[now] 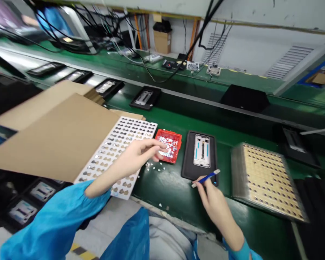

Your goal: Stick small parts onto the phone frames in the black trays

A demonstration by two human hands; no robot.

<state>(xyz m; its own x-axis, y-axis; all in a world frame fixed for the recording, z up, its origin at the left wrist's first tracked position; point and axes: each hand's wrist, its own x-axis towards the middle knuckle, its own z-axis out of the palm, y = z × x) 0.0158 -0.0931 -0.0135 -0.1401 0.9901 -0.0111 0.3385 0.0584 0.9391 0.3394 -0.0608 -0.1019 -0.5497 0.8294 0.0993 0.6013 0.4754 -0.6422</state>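
Broadly, the green desk (165,187) carries everything, with a cardboard sheet (59,133) lying left of the left hand's grip and a gold-dotted parts tray (265,178) to the right of the right hand's grip. A white perforated sheet (119,151) passes under the left forearm. Just ahead of the right hand (216,204) sits the black fixture (200,155) cradling a phone frame (202,151). The left hand (141,153) reaches over the red tray (168,145), fingertips pressed together as if pinching a small piece, though none shows. The right grip pinches a blue pen-like tool (207,177). Picking cleanly likely means lifting one piece only, avoiding the loose bits (154,167) scattered below.
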